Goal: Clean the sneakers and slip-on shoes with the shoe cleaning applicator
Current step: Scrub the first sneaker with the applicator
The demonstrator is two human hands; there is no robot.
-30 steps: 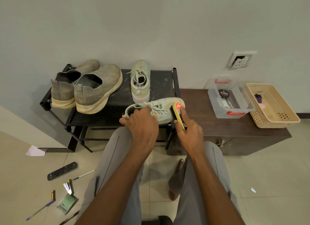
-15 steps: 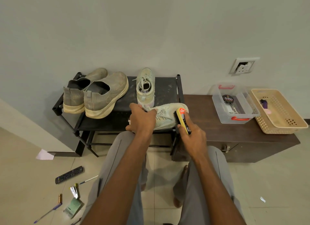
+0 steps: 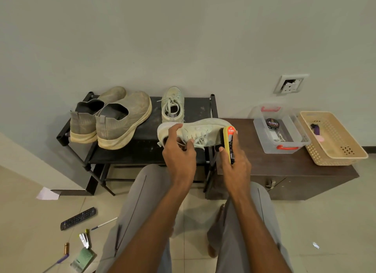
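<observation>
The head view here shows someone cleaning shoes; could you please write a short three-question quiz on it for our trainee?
1. True or false: the left hand grips the pale sneaker at its laced top.
2. Which item does the right hand hold? A) remote control B) shoe cleaning applicator C) pen
3. Fill in: the polish tin sits inside the clear ____.

Key: 1 true; 2 B; 3 plastic box.
</observation>
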